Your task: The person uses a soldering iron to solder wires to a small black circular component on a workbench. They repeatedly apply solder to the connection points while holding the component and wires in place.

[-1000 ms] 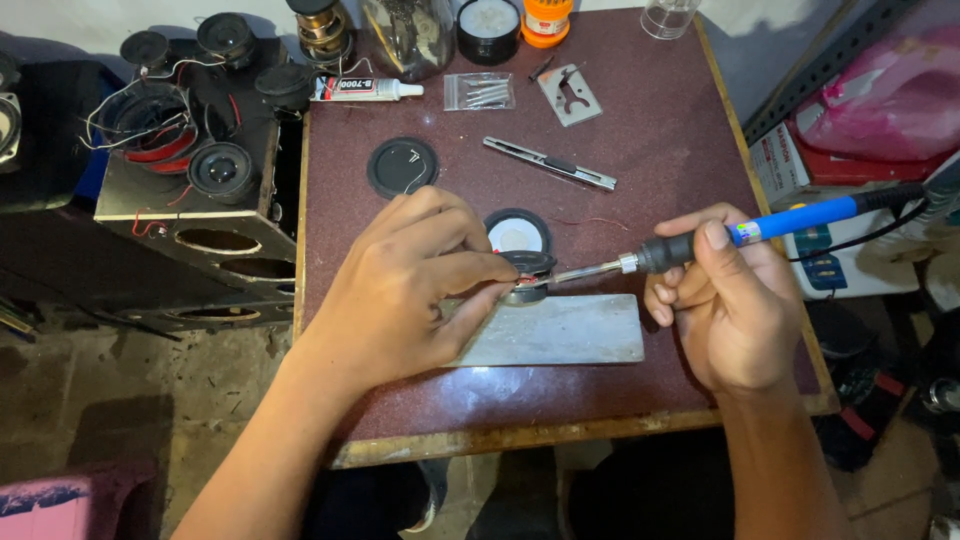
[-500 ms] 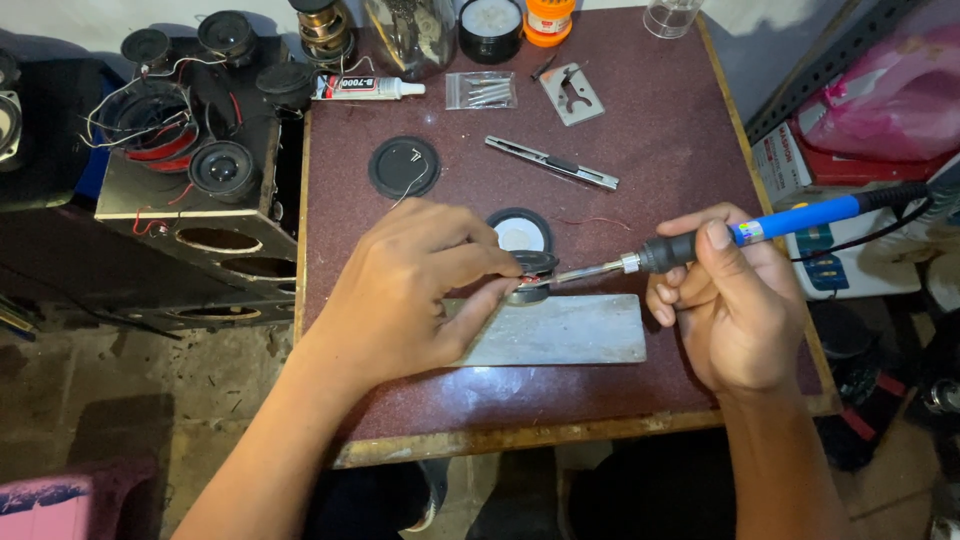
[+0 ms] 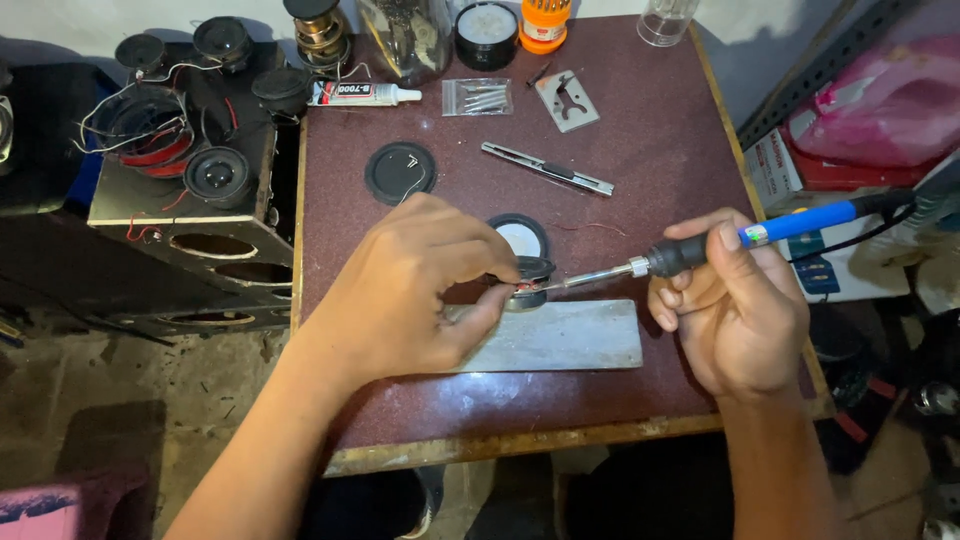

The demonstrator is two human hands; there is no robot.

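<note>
Left hand (image 3: pixel 415 290) pinches the small, light speaker driver (image 3: pixel 528 283) by its stiff rim on the grey slab (image 3: pixel 570 335), sparing what looks a fragile cone, while the right hand (image 3: pixel 730 300) grips the blue-handled soldering iron (image 3: pixel 700 247), tip at its terminals.

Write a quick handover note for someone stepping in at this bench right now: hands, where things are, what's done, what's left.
Left hand: fingers pinch the small speaker at the top edge of the metal plate.
Right hand: holds the soldering iron, tip at the speaker's side, by its red wire.
Nearby on the table: black disc, utility knife, glue tube.
Done: speaker steadied, iron at the joint.
Left: whether the joint is finished cannot be seen; check it.
</note>
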